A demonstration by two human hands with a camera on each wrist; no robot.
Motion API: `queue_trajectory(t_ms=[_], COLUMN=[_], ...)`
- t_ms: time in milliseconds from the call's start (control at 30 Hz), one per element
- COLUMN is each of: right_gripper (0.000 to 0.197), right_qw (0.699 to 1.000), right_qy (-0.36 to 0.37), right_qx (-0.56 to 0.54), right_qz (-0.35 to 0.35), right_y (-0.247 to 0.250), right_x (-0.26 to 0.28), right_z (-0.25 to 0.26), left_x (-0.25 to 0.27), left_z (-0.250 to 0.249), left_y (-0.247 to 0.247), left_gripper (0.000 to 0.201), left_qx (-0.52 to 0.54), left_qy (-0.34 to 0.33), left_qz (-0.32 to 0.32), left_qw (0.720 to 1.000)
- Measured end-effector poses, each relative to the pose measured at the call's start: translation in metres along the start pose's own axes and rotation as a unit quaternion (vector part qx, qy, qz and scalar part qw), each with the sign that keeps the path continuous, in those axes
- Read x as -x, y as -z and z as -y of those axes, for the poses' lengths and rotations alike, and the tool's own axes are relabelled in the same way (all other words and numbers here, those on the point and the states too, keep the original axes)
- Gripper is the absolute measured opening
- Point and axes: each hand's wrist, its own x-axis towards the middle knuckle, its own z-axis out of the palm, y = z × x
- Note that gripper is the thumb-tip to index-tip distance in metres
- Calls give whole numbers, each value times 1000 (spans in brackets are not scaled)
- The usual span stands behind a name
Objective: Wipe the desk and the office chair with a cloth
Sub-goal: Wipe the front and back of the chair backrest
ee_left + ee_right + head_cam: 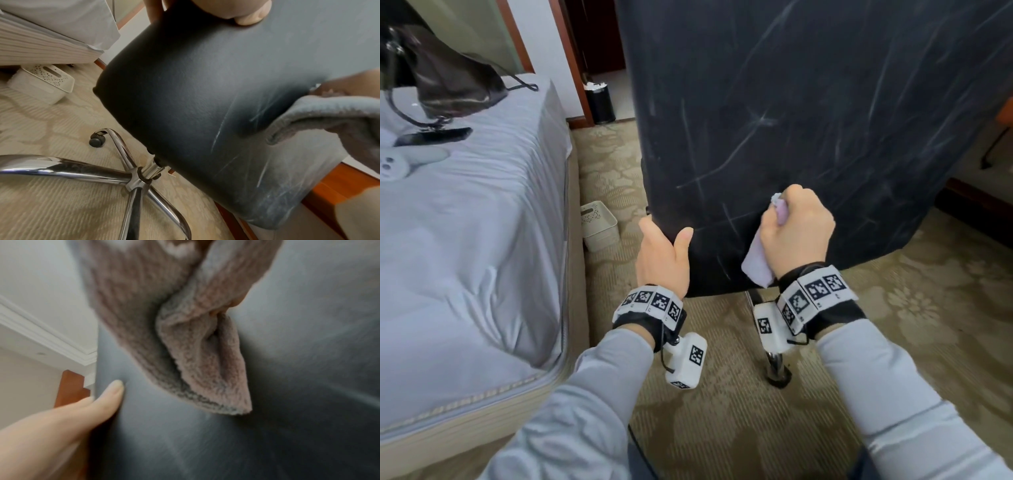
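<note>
The black office chair's scratched backrest fills the middle of the head view, its rear side facing me. My left hand grips the backrest's lower left edge, thumb on the near face and fingers wrapped behind. My right hand holds a bunched pale lilac cloth in a fist against the lower backrest, a loose end hanging down. In the left wrist view the backrest and the cloth show. The right wrist view is blurred, with the cloth pressed on the leather and the left thumb beside it.
A bed with a dark bag stands at my left. A white perforated bin sits on the patterned carpet between bed and chair. The chair's chrome star base spreads below. A black waste bin stands by the doorway.
</note>
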Motion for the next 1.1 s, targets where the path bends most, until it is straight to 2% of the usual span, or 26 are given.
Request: queue_trajectory(t_ms=[100,167,233,367,467,533,633,733,800,867,967,1033,1100], right_gripper=[9,9,10,11,10,11,12,8,9,11,13,9,5], right_qw=[995,993,994,998,999,999,992,989,993,992,965,951,944], right_qy=[85,102,92,35,-7,29,112,127,110,110,194,250,315], right_qx=[-7,-13,3,51,44,24,-5,5,39,30,-50,-56,-14], right_qz=[43,66,56,-5,-10,-9,50,75,30,-51,-170,-176,-96], right_y=[-18,-21,-11,21,17,1,-24,-17,7,35,48,32,-2], right_x=[22,25,13,-18,-18,-3,28,23,0,-32,-78,-79,-50], right_z=[27,31,17,-20,-14,6,37,32,14,10,46,77,81], left_x=[-3,-7,-11,-10,-4,-2,-4,-8,-9,-9,-7,-7,-8], left_z=[3,5,6,5,2,1,4,4,3,2,0,-1,1], left_y=[1,4,7,6,2,0,1,7,9,10,9,10,12], left_gripper=[41,43,46,51,45,42,43,46,46,46,43,41,40], left_qx=[0,-10,-19,-20,-5,8,7,-6,-2,4,10,12,11], left_qy=[-13,-16,-12,-7,-2,-5,-17,-21,-14,0,10,1,-7], left_qz=[-7,-5,4,6,0,-9,-4,9,14,14,19,23,25], left_qw=[1000,1000,1000,1000,1000,1000,1000,1000,1000,1000,1000,1000,1000])
